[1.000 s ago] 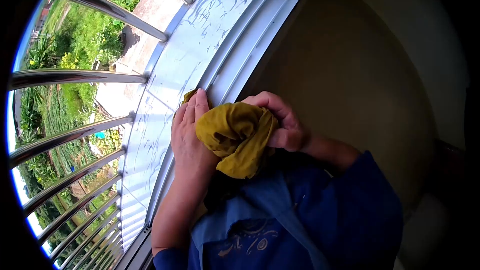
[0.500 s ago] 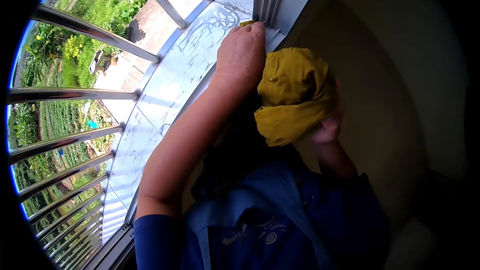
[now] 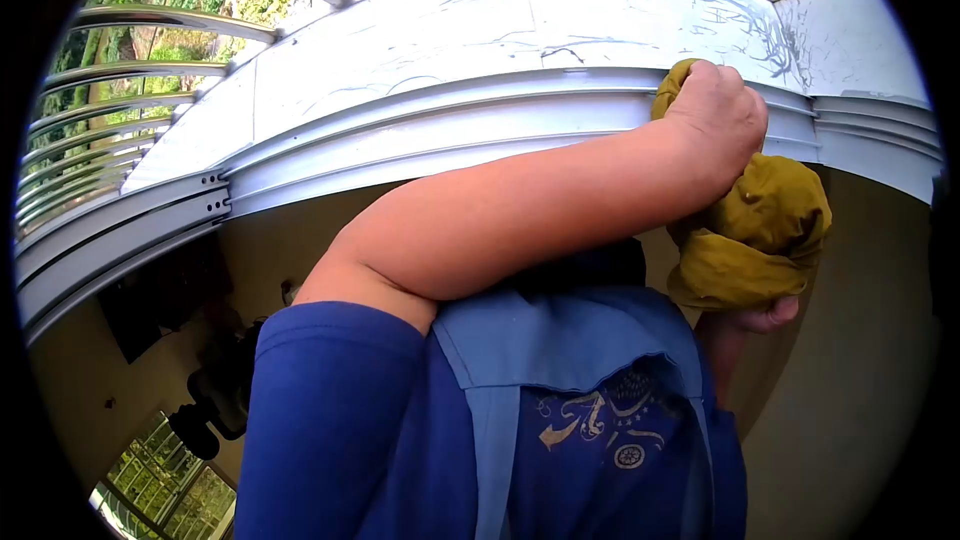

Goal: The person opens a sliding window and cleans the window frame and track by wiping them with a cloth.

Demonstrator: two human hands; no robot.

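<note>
A mustard-yellow cloth is bunched into a thick bundle at the right of the head view. My right hand holds that bundle from below, with most of its fingers hidden behind the fabric. My left hand is closed in a fist over the window track, close to its right end. A fold of yellow cloth pokes out beside the left knuckles. Whether this fold joins the bundle, my wrist hides.
Beyond the track lies a white tiled sill with dark smears. Metal bars stand along its outer edge, with plants outside. An upright window frame bounds the right end. A dim room lies on the near side.
The view has swung round, so the track now runs across the picture. My left hand has come back slightly from the upright frame along the track. The bundle stays in my right hand.
</note>
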